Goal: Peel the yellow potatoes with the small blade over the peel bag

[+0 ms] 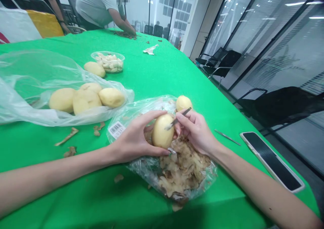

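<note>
My left hand (136,136) is wrapped round a pale peeled potato (163,131), holding it upright over a clear plastic bag (177,171) full of brown peelings. My right hand (196,131) pinches a thin metal peeler (178,118) whose tip rests against the potato's upper right side. Another peeled potato (184,103) lies just behind my right hand at the bag's far edge.
Several peeled potatoes (84,99) lie on a clear bag at the left, one more potato (95,68) sits beside a plastic bowl (108,61). A phone (272,161) and a thin metal tool (227,137) lie at the right. Loose peel scraps (67,137) dot the green tablecloth. Another person (101,6) works at the far end.
</note>
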`<state>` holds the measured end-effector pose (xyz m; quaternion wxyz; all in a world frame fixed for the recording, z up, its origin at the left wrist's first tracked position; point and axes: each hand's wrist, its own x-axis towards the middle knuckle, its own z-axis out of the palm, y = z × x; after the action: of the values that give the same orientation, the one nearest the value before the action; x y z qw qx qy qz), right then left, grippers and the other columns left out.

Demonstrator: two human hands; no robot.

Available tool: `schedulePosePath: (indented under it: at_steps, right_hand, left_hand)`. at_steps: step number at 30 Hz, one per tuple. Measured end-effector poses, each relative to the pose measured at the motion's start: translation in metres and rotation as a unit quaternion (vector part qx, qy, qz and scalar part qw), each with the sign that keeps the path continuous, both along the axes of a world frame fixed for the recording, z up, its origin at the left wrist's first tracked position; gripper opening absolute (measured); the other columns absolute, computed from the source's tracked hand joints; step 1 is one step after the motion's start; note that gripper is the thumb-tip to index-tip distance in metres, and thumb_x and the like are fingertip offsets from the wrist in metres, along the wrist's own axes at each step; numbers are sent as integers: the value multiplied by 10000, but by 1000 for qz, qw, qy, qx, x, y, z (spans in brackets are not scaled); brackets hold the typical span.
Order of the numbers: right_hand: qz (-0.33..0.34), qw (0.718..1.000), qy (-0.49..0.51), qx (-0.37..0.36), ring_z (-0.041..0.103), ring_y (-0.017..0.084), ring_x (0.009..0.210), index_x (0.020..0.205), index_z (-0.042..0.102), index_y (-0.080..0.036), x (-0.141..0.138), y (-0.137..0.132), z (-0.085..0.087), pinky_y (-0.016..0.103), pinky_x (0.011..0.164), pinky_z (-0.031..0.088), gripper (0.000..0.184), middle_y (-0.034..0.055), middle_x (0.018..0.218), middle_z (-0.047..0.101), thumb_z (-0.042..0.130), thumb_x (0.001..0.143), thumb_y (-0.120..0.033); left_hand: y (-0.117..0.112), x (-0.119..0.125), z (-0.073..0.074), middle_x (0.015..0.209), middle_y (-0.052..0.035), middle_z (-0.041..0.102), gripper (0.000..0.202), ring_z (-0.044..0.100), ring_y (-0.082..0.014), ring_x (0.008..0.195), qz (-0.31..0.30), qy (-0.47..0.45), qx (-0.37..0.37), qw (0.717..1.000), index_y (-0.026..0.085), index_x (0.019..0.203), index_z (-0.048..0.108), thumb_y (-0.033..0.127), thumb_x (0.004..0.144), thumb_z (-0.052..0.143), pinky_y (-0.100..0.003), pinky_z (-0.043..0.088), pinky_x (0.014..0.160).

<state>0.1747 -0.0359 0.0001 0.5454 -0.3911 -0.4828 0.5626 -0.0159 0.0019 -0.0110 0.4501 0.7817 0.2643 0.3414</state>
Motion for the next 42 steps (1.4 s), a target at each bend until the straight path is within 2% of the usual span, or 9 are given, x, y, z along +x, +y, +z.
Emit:
schedulePosePath:
  at_steps: [3, 8, 19, 28, 36, 42]
  right_hand:
    - [2, 1000, -6, 9, 563, 82, 473, 657, 573, -163, 0, 0, 0, 200, 489, 496, 335, -24, 528, 596, 727, 803, -422]
    - [-5, 999, 33, -18, 573, 103, 467, 763, 578, -175, 5, 2, -1, 213, 433, 492, 308, -30, 548, 617, 741, 784, -435]
    - [5, 998, 55, -27, 566, 103, 481, 754, 564, -174, 8, 4, -3, 223, 463, 513, 294, -27, 537, 618, 747, 785, -402]
    - [17, 999, 37, -24, 582, 95, 479, 745, 567, -172, 6, 2, -2, 204, 486, 508, 292, -23, 537, 627, 729, 806, -407]
    - [24, 1000, -7, 17, 579, 91, 464, 747, 603, -168, 3, 0, -5, 215, 499, 517, 284, -22, 549, 639, 728, 810, -415]
    - [4, 1000, 13, -7, 584, 110, 467, 750, 557, -190, 5, 1, -2, 229, 475, 505, 302, -28, 545, 621, 721, 807, -437]
  left_hand:
    - [0, 0, 0, 1377, -60, 557, 820, 502, -326, 1304, 1, 0, 3, 1000, 253, 1318, 535, 318, 576, 877, -487, 471, 1061]
    - [0, 1, 0, 1381, -68, 558, 820, 527, -333, 1280, 2, 0, -17, 1000, 240, 1316, 534, 329, 576, 877, -485, 494, 1034]
    - [-1, 1, 2, 1369, -57, 567, 816, 530, -325, 1280, 3, -5, -33, 999, 236, 1299, 535, 297, 563, 882, -484, 488, 1036]
    - [-1, 0, 2, 1371, -56, 562, 818, 516, -307, 1296, 1, 3, -25, 1000, 227, 1303, 533, 299, 565, 879, -440, 480, 1054]
    - [0, -1, 2, 1380, -68, 558, 815, 518, -315, 1291, 5, 6, -23, 1000, 230, 1304, 534, 330, 571, 877, -492, 459, 1070]
    - [0, 0, 1, 1401, -75, 544, 825, 514, -326, 1295, 0, -8, -45, 999, 237, 1308, 535, 332, 564, 880, -525, 465, 1060]
